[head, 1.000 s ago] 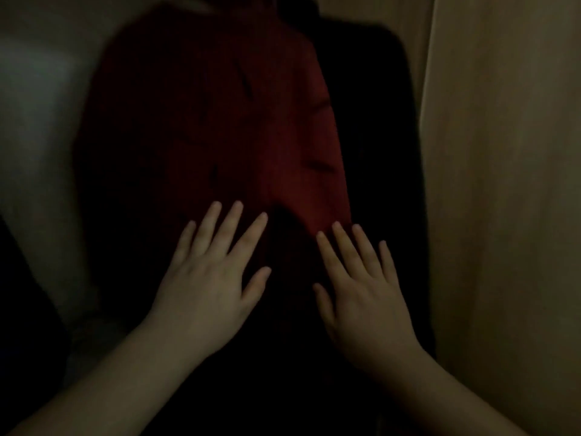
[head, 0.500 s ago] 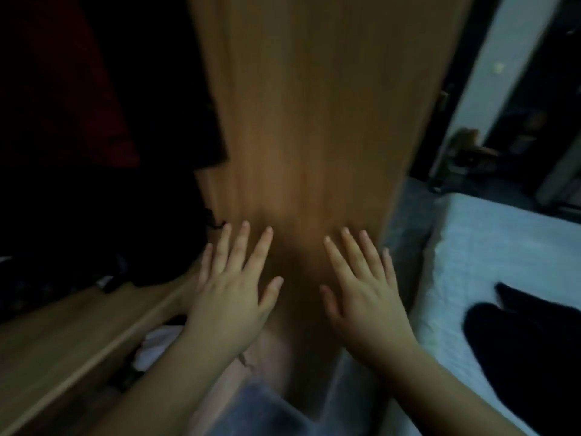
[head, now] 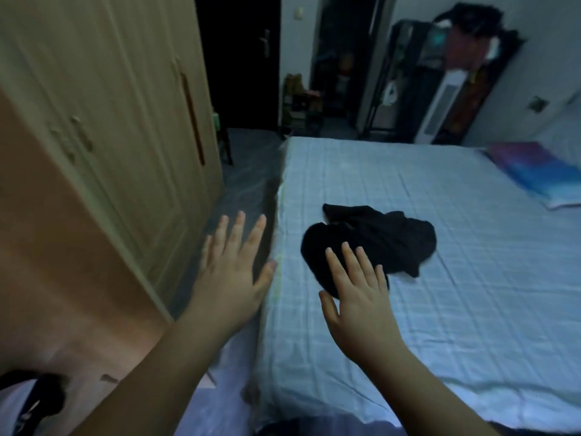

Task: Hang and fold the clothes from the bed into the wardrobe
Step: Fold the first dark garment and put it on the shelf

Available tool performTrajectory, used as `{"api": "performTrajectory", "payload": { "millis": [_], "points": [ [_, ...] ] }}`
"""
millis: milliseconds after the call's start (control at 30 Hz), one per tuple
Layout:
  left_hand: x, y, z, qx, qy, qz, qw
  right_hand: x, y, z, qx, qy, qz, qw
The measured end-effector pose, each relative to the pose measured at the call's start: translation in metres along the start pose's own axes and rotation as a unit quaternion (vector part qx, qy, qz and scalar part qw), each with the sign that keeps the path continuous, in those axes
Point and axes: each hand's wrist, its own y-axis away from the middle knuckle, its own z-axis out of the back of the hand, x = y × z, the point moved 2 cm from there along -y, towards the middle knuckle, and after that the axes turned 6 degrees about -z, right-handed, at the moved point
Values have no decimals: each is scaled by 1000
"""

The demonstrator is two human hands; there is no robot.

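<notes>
A crumpled black garment [head: 377, 240] lies on the bed [head: 456, 278], near its left edge, on a pale blue checked sheet. My right hand [head: 358, 297] is held out flat with fingers spread, just in front of the garment's near end, holding nothing. My left hand [head: 234, 272] is also spread and empty, over the gap between bed and wardrobe [head: 103, 127]. The wardrobe's light wooden doors stand at the left; an open door panel [head: 56, 278] fills the near left.
A narrow strip of floor [head: 245, 171] runs between wardrobe and bed. A blue and purple pillow [head: 534, 171] lies at the bed's far right. A dark rack with hanging things [head: 456, 73] and a white tower unit [head: 440, 111] stand by the back wall.
My view has swung right, from the red garment hanging inside the wardrobe, past the door, to the bed. Both hands stayed spread and empty throughout.
</notes>
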Motion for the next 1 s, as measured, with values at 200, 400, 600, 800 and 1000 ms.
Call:
{"api": "performTrajectory", "payload": {
  "millis": [200,400,600,800,1000],
  "points": [
    [3,-50,-69,48,22,4,999,-62,-24,-15,9,12,-66,998],
    [4,-126,-142,109,63,-12,992,-118,-87,-36,36,59,-120,990],
    [1,-181,-197,163,66,-52,983,-143,-153,-67,51,45,-159,985],
    [-15,-224,-235,191,85,-29,977,-190,-180,-86,82,40,-165,982],
    [-45,-255,-296,206,77,20,975,-278,-214,-108,95,33,-156,983]
  ]
}}
